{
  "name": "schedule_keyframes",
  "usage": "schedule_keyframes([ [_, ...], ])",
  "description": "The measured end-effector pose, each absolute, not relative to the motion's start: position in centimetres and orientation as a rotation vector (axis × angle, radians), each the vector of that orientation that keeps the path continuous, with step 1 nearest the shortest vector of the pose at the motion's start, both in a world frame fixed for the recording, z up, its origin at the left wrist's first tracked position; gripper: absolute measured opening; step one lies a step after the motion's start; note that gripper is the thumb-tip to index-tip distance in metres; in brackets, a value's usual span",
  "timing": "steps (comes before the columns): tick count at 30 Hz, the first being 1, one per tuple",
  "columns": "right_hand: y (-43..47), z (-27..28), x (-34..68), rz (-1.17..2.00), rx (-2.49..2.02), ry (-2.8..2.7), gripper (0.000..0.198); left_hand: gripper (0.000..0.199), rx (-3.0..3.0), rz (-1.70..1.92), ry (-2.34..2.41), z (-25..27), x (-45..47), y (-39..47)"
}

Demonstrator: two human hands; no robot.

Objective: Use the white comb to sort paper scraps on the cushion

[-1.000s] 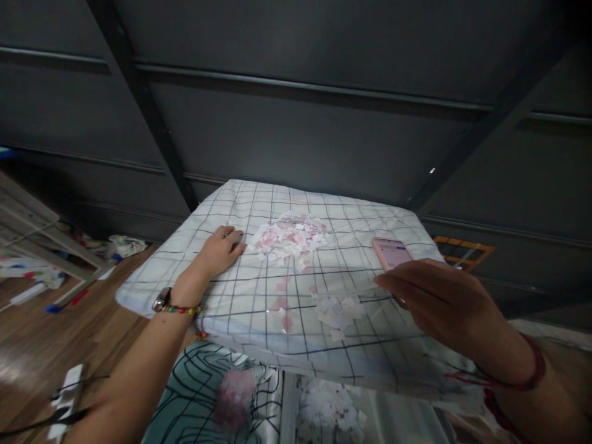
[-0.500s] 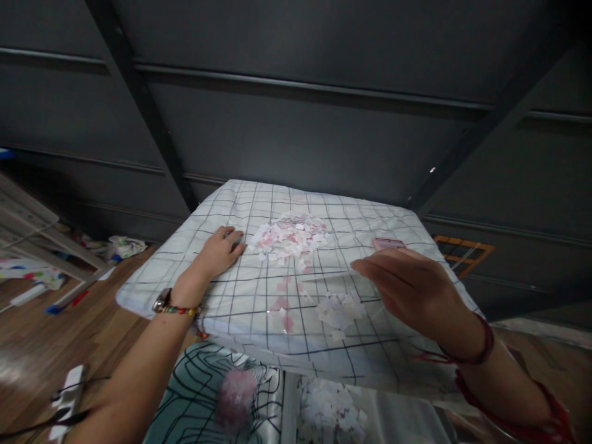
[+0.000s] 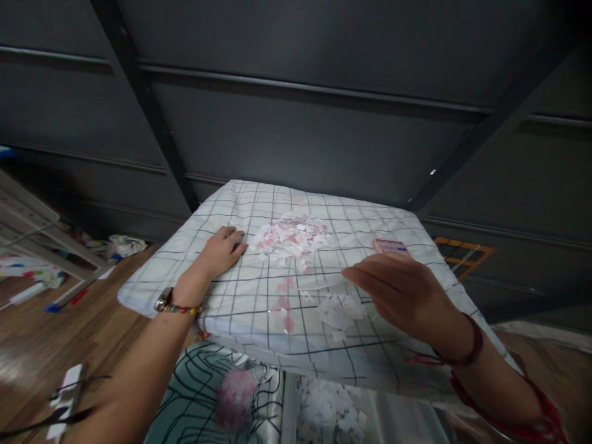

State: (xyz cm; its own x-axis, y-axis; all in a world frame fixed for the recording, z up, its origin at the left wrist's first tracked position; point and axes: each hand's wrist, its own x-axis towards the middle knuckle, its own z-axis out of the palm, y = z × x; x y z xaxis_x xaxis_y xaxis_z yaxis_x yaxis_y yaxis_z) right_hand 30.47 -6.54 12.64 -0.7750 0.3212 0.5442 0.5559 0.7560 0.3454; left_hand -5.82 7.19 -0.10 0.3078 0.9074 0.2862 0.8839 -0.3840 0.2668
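A white pillow (image 3: 194,271) with a black grid pattern lies in front of me. A heap of small pink and white paper scraps (image 3: 289,237) sits on its middle, and a smaller white heap (image 3: 340,309) lies nearer me. My left hand (image 3: 221,250) rests flat on the pillow, fingers by the left edge of the big heap. My right hand (image 3: 403,295) hovers flat, fingers together, just right of the smaller heap, with the edge of a clear plastic sheet (image 3: 319,279) at its fingertips. A pink phone (image 3: 391,245) lies behind that hand.
Dark metal panels (image 3: 296,123) and slanted beams close the back. A wooden floor (image 3: 37,345) at left carries a white power strip (image 3: 65,398), toys and cloth. A patterned teal cloth (image 3: 208,394) and more scraps lie under the pillow's near edge.
My right hand has slid left across the pillow, from beside the phone toward the smaller heap, covering most of the phone. My left hand has stayed put.
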Motion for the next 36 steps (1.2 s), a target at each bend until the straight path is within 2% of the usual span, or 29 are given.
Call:
schedule_keyframes([
  [5, -7.6, 13.5, 32.2, -0.669, -0.635, -2.544, 0.036, 0.050, 2.477, 0.566, 1.732, -0.1, -5.8, 7.4],
  [10, -7.2, 13.3, 34.0, -0.605, -0.720, -2.490, 0.029, 0.044, 2.485, 0.605, 1.722, -0.6, -5.9, 7.5],
  [18, -4.4, 10.6, 32.7, -0.829, -0.881, -2.413, 0.032, 0.049, 2.497, 0.567, 1.730, -0.7, -5.8, 7.2],
  [24, -5.2, 10.9, 32.7, -0.761, -0.762, -2.445, 0.034, 0.045, 2.507, 0.566, 1.730, -0.6, -5.7, 7.3],
  [30, -5.4, 11.1, 32.1, -0.797, -0.856, -2.376, 0.032, 0.045, 2.502, 0.589, 1.734, -0.8, -5.9, 7.5],
  [36, -5.5, 11.1, 30.2, -0.701, -0.851, -2.463, 0.032, 0.045, 2.515, 0.572, 1.716, -0.6, -6.1, 7.5],
])
